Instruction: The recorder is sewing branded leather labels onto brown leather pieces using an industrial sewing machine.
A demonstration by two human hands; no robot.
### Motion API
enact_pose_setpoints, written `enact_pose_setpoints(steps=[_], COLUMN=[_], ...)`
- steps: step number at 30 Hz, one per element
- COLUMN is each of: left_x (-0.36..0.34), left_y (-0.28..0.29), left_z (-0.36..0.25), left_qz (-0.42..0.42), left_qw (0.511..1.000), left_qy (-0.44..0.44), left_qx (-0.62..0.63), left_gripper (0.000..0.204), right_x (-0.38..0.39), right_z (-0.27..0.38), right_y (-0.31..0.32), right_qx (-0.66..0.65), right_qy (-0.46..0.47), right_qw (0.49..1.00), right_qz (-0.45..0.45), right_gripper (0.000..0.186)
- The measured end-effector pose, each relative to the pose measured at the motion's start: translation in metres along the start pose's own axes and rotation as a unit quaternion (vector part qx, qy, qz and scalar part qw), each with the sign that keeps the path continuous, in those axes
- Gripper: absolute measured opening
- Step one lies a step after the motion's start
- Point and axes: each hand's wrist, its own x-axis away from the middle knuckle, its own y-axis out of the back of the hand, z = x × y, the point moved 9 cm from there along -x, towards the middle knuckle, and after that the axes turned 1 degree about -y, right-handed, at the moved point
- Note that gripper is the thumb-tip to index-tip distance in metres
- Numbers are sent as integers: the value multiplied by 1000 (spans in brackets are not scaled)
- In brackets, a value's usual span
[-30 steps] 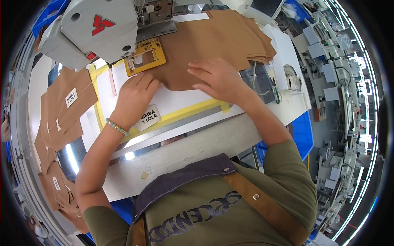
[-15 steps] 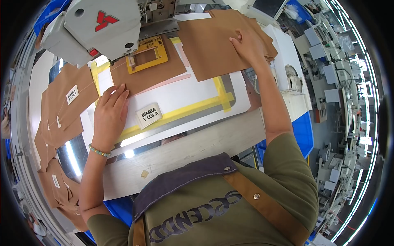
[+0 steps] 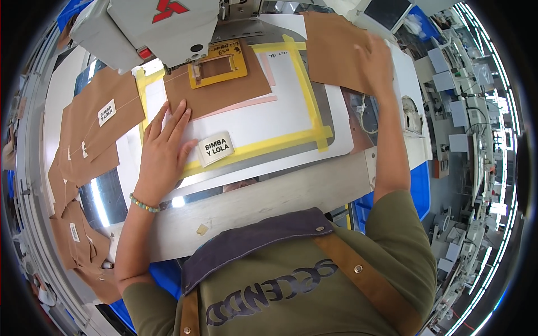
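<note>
A flat, smooth brown panel [image 3: 235, 94] lies beneath a yellow rectangular frame [image 3: 239, 63] at a white sewing machine [image 3: 151, 33], the left hand [image 3: 166, 143] resting at its near edge, fingers spread, grip released. No label shows on it, while brown pieces [image 3: 126, 89] at left carry theirs; work looks partway along. A loose white rectangular label [image 3: 215, 149] lies just beside the left thumb. Whether the blurred right hand [image 3: 378, 67] grasps the brown sheet [image 3: 333, 53] beyond, this onlooker cannot tell.
</note>
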Motion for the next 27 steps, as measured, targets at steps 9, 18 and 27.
enact_pose_setpoints(steps=[9, 18, 27], left_x=[-5, -15, -17], left_y=[-4, -10, -9], left_z=[5, 15, 13], left_qz=[25, 47, 43], left_qw=[1000, 999, 999], left_qy=[-6, -8, -13], left_qx=[10, 5, 4], left_gripper=[66, 70, 71], right_x=[101, 112, 117], right_z=[229, 236, 231], right_y=[-17, -6, -9], right_qx=[-179, -99, -114], right_qy=[327, 328, 315], right_qw=[902, 913, 918], right_qz=[216, 222, 214], right_gripper=[67, 81, 82])
